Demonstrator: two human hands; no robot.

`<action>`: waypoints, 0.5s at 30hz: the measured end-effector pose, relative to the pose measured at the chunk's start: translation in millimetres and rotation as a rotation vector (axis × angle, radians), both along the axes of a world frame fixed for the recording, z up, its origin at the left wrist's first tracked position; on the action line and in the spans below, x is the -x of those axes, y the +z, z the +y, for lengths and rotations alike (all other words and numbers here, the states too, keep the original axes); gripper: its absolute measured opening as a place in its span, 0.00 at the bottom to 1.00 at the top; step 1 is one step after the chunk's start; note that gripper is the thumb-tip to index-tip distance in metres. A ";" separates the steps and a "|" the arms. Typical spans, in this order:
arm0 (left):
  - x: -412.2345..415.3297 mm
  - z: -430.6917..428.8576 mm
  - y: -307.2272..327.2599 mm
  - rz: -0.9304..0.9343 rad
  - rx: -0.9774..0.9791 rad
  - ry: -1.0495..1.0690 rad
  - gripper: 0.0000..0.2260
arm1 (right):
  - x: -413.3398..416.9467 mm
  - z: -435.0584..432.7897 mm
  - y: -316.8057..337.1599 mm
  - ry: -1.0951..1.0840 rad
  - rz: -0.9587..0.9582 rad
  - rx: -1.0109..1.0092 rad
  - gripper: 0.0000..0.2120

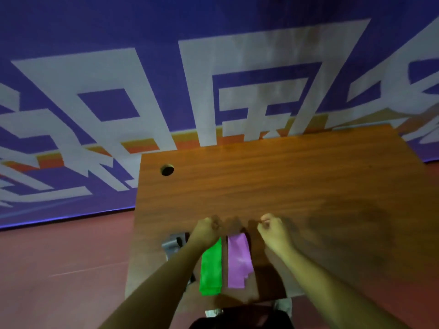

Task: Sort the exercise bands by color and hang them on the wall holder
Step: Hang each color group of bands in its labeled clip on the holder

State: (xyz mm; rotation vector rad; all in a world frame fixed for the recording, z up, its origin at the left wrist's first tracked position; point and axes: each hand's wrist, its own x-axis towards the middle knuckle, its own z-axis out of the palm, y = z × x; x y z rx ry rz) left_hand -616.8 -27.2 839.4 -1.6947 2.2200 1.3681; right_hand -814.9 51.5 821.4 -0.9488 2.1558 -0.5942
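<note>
1. While they sit apart at the bands' far ends, the left hand (206,228) is curled over the top of the green band (210,269) and the right hand (273,230) is curled just beside the purple band (238,260); blur hides whether either grips.
2. Both bands lie flat, side by side, near the front edge of the table (285,174).
3. Colours look separated; hanging remains, with no holder plainly shown.

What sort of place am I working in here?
Probably a gym or sports hall, though that's a guess: a big blue wall banner with white lettering, a reddish floor, and a green band and purple band lying on a wooden desk.
</note>
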 end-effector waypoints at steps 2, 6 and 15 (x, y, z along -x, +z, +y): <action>-0.4 10.6 -15.3 -0.005 -0.021 -0.053 0.09 | -12.2 16.1 -17.0 -0.005 -0.023 -0.036 0.05; 6.0 12.9 -46.0 -0.010 0.045 -0.204 0.18 | -33.2 28.2 -35.4 0.022 -0.075 -0.105 0.05; 21.3 -4.8 -120.6 -0.087 0.074 -0.381 0.32 | -60.6 23.3 -81.2 -0.027 -0.140 -0.096 0.08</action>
